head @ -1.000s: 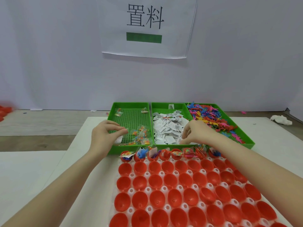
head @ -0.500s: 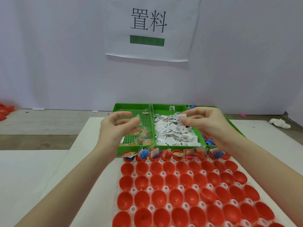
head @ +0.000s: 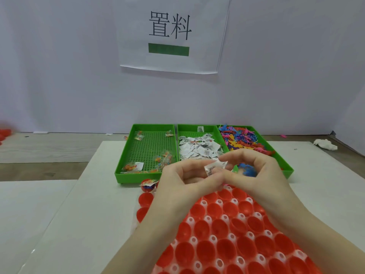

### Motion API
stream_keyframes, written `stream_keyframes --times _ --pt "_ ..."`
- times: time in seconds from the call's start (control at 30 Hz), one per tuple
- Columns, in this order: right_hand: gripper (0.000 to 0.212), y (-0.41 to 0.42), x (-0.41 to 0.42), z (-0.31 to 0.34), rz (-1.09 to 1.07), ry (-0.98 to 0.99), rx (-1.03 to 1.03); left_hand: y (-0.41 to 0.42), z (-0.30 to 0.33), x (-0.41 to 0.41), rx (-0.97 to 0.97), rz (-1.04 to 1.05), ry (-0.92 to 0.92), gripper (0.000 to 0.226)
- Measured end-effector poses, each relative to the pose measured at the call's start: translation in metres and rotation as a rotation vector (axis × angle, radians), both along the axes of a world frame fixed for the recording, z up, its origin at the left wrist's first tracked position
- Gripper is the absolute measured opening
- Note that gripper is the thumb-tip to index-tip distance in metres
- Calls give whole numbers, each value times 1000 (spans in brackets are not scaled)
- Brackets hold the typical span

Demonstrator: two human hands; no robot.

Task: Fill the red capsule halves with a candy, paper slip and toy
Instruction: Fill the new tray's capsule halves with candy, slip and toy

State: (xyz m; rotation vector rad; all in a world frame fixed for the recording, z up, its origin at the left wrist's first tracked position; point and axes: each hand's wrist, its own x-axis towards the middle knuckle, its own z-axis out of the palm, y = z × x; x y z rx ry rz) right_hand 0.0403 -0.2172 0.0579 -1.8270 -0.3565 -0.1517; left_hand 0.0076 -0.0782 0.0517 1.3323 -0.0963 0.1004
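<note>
Overhead, white wall sign (green bar) behind pale table, green trays.

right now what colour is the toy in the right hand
Blue. The toy shows behind the right hand's fingers in the head view.

- white table top carries everything
- three green trays side by side at far edge
- white holder of red capsule halves just in front of trays
- crumpled white scrap far right
</note>
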Motion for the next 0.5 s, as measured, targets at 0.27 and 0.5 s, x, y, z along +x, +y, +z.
stream_keyframes --times 0.27,0.5 --pt "34 -14 5 2 243 351 568 -4 -3 6 -88 21 24 17" --pt "55 -20 1 5 338 211 602 -12 -7 7 -27 25 72 21"
